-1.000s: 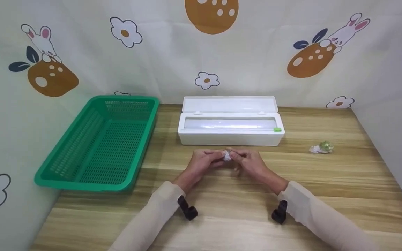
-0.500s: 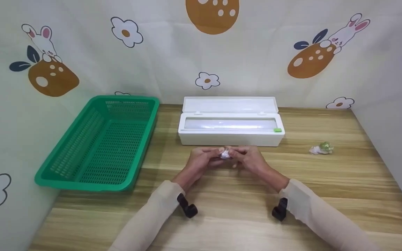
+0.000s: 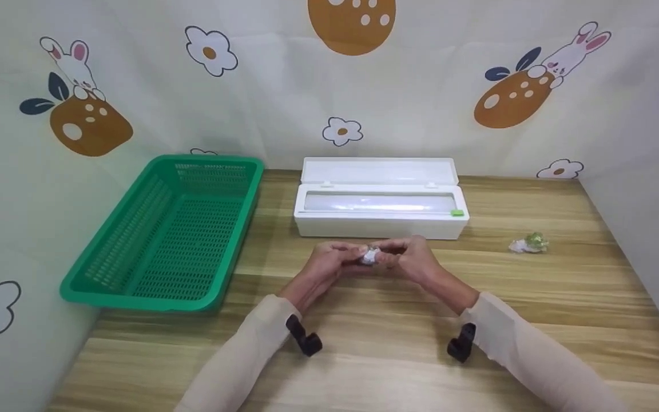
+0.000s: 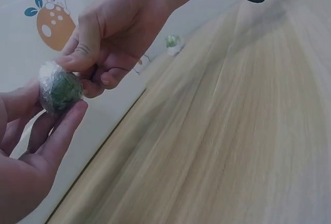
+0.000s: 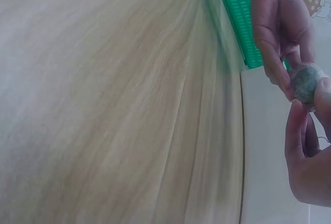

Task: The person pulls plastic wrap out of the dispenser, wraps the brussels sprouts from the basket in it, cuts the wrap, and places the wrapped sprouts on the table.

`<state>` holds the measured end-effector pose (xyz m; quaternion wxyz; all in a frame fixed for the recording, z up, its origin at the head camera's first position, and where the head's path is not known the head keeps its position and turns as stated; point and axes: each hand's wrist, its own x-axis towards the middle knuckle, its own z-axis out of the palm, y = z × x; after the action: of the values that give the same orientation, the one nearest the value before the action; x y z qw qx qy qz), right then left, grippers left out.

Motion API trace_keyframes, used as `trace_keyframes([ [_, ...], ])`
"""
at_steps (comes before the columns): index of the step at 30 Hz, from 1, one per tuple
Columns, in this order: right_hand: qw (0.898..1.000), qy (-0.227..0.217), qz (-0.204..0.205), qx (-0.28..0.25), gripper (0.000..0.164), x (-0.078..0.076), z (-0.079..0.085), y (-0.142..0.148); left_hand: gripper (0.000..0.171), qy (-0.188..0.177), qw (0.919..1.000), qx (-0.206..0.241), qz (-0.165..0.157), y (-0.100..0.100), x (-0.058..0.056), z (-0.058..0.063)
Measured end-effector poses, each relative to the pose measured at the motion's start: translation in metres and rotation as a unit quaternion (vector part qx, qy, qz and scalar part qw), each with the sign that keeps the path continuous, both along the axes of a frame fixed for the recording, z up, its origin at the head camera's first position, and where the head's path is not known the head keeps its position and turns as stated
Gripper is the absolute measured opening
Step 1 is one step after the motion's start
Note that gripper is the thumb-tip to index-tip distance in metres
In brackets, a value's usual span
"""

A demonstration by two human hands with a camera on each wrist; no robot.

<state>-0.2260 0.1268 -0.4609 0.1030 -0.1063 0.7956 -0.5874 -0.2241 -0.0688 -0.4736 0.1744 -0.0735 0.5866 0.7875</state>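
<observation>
Between both hands is a small round green thing (image 4: 64, 90) in crinkled clear film, its own kind hidden by the wrap. My left hand (image 3: 326, 264) grips it from one side with thumb and fingers. From the other side my right hand (image 3: 420, 264) pinches it, thumb on the bunched film in the left wrist view. In the head view the wrapped thing (image 3: 370, 256) shows mostly as whitish film between the thumbs. Just behind the hands stands a white cling film dispenser (image 3: 381, 227), its lid up and the film roll visible inside.
A second green bundle in twisted film (image 3: 530, 243) lies on the wooden table (image 3: 375, 366) to the right. At the left stands a green plastic basket (image 3: 223, 274) with slotted sides and floor. A patterned cloth (image 3: 272, 86) hangs behind the table.
The right fingers have shifted their grip on the wrapped thing, with the right thumb now lower on it. Both hands stay in front of the dispenser; the other things have not moved.
</observation>
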Motion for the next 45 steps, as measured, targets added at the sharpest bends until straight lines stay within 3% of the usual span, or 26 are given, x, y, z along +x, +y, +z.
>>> trace_keyframes([
  [7,0.997,-0.067,0.033,-0.018,0.040,-0.003,-0.009,0.006,0.031,-0.016,0.9984,-0.026,-0.048,-0.007,-0.002,-0.001],
  [12,0.994,-0.090,0.051,-0.040,0.048,-0.005,-0.008,0.014,0.035,-0.023,0.9969,-0.025,-0.071,-0.011,-0.002,-0.002],
  [21,0.995,-0.085,0.028,-0.048,0.040,-0.005,-0.007,0.015,0.035,-0.013,0.9979,-0.022,-0.059,-0.002,-0.001,-0.008],
  [25,0.996,-0.073,0.028,-0.037,0.039,-0.006,-0.010,0.017,0.032,0.004,0.9983,-0.034,-0.048,0.001,-0.002,-0.009],
  [31,0.995,-0.082,0.059,-0.015,0.041,-0.006,-0.012,0.023,0.027,0.068,0.9933,-0.085,-0.038,0.003,-0.001,-0.009],
  [37,0.996,-0.082,0.032,-0.024,0.043,-0.004,-0.013,0.027,0.031,0.098,0.9867,-0.122,-0.043,0.010,0.002,-0.009],
  [40,0.997,-0.069,0.018,-0.024,0.041,-0.003,-0.015,0.028,0.035,0.079,0.9890,-0.113,-0.054,0.014,0.003,-0.010],
  [45,0.998,-0.055,0.033,-0.025,0.041,-0.001,-0.018,0.032,0.033,0.027,0.9944,-0.077,-0.067,0.019,0.005,-0.013],
])
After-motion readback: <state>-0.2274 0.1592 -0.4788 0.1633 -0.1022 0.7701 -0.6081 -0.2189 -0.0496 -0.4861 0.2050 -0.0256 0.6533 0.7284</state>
